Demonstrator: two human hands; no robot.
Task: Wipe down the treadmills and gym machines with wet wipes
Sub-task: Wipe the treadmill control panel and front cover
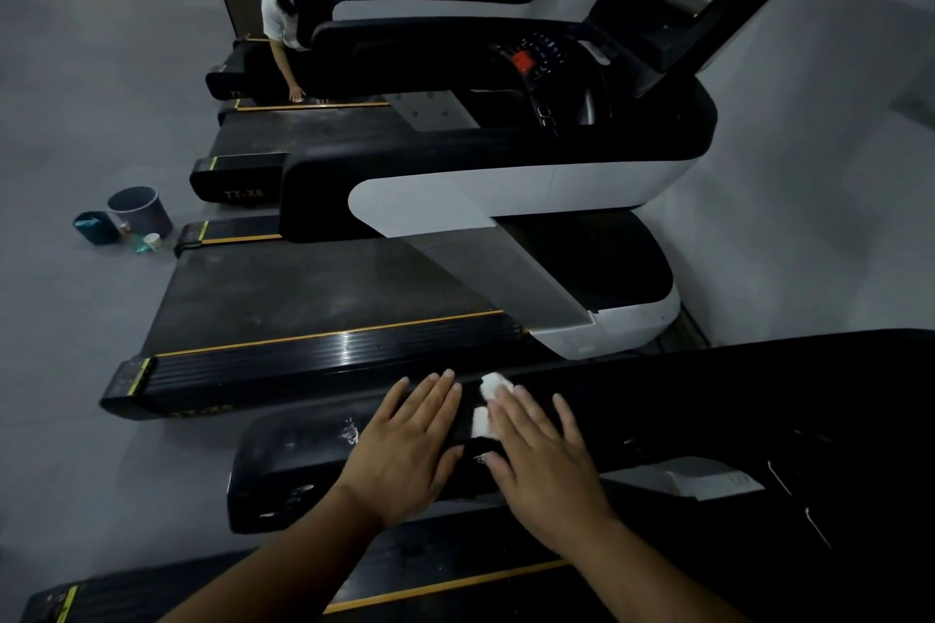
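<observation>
Both my hands lie flat on the black handrail (pixel 303 465) of the nearest treadmill. My left hand (pixel 410 450) rests on the rail with straight fingers. My right hand (pixel 541 460) presses a white wet wipe (pixel 488 395) onto the rail; the wipe shows beyond and beside my fingers, the rest is hidden under my palm. A whitish smear (pixel 350 433) marks the rail just left of my left hand.
A second treadmill (pixel 324 288) with a black and white arm (pixel 455 197) stands beyond, then more in a row. A grey bucket (pixel 141 210), a blue container (pixel 95 227) and small bottles sit on the floor at left. A person (pixel 281 23) bends over a far treadmill.
</observation>
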